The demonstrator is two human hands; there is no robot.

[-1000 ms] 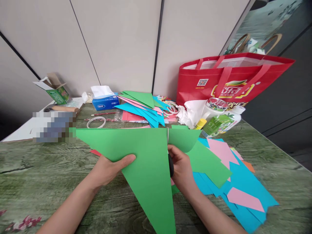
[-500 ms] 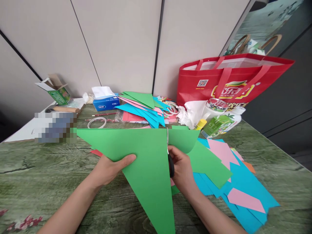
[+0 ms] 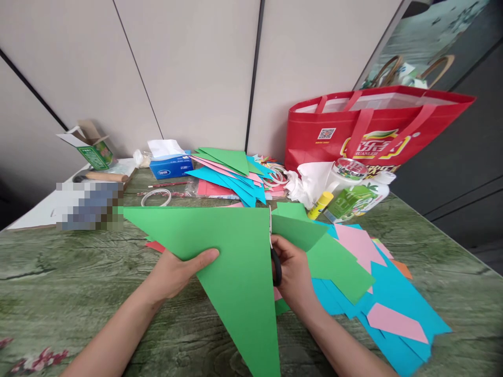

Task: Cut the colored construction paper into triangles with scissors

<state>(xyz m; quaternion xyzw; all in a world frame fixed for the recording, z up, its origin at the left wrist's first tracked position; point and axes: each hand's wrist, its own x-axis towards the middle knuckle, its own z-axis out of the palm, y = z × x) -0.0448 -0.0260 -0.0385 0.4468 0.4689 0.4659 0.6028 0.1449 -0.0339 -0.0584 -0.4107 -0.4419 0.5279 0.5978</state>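
A large green paper sheet is held up in front of me, pointed at its left and bottom. My left hand grips its slanted left edge, thumb on the front and fingers hidden behind. My right hand is closed round the black handle of the scissors, whose blades stand nearly upright at the sheet's right edge. Just right of the blades a green flap hangs tilted, over other green pieces on the table.
Blue scraps and pink scraps lie at the right. Farther back are a blue tissue box, a stack of coloured paper, a tape roll, a yellow glue stick, a green carton and a red bag.
The green flap right of the scissors has dropped and tilted, showing more of the glue stick and the green paper behind it. Both hands have hardly moved.
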